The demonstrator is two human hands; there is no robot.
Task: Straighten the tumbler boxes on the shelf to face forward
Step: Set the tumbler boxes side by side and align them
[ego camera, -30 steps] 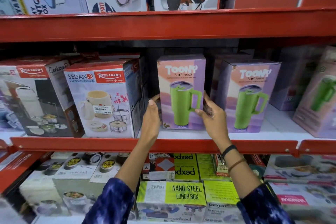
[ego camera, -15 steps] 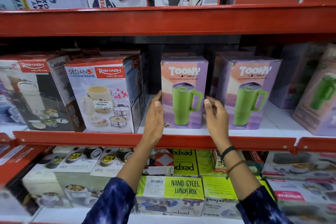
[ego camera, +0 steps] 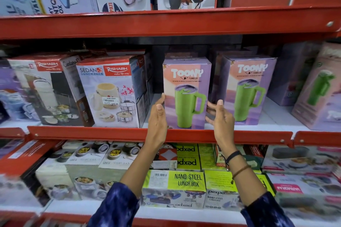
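A purple and orange Toony tumbler box (ego camera: 186,77) with a green mug picture stands upright at the front of the middle shelf (ego camera: 110,134), its front facing me. My left hand (ego camera: 158,116) lies flat against its left side. My right hand (ego camera: 219,118) is beside its right side, fingers loosely curled and apart, barely touching the edge. A second tumbler box (ego camera: 252,81) stands to the right, turned slightly left. A third tumbler box (ego camera: 322,88) at the far right leans and faces left, with a plain purple box (ego camera: 293,75) behind it.
Rishabh lunch pack boxes (ego camera: 108,90) stand close on the left of the tumbler box. A red shelf beam (ego camera: 166,22) runs overhead with more boxes above. Below are green Nano Steel lunch boxes (ego camera: 186,180) and other lunch box cartons.
The middle tumbler box has turned square to the front and sits nearer the shelf's edge. Both hands have loosened, and the right hand's fingers have come off the box's front.
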